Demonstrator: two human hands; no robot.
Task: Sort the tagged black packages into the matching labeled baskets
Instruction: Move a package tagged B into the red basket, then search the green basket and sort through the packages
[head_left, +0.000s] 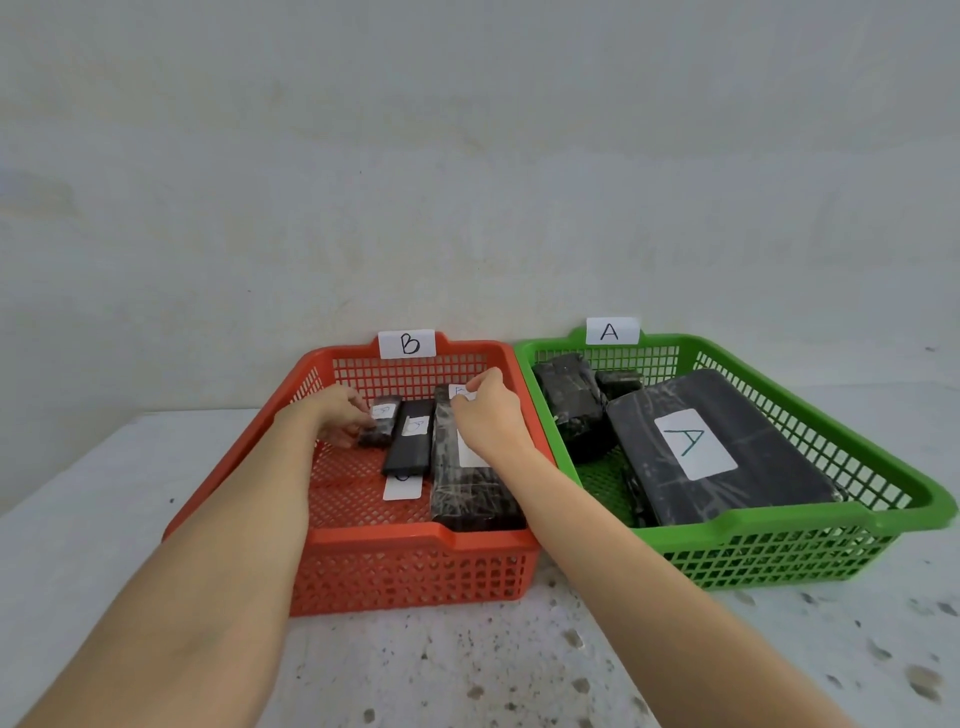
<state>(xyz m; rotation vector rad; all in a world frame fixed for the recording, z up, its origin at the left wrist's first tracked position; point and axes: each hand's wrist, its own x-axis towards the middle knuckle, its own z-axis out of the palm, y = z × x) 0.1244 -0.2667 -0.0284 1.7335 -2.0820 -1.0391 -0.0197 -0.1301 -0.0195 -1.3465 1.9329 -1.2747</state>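
Packages lie in two baskets on a pale speckled table (467, 670) against a plain wall (467, 156). Red basket (415, 566), center, labeled B: three packages. Green basket (779, 561), right, labeled A: three visible. Left hand (340, 415) grips a small package (382, 431). Right hand (488, 415) pinches a tag on the long package (467, 493).

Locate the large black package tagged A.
In the head view, the large package tagged A lies in the green basket on the right, filling its near-right part, beside smaller black packages toward the far-left corner.
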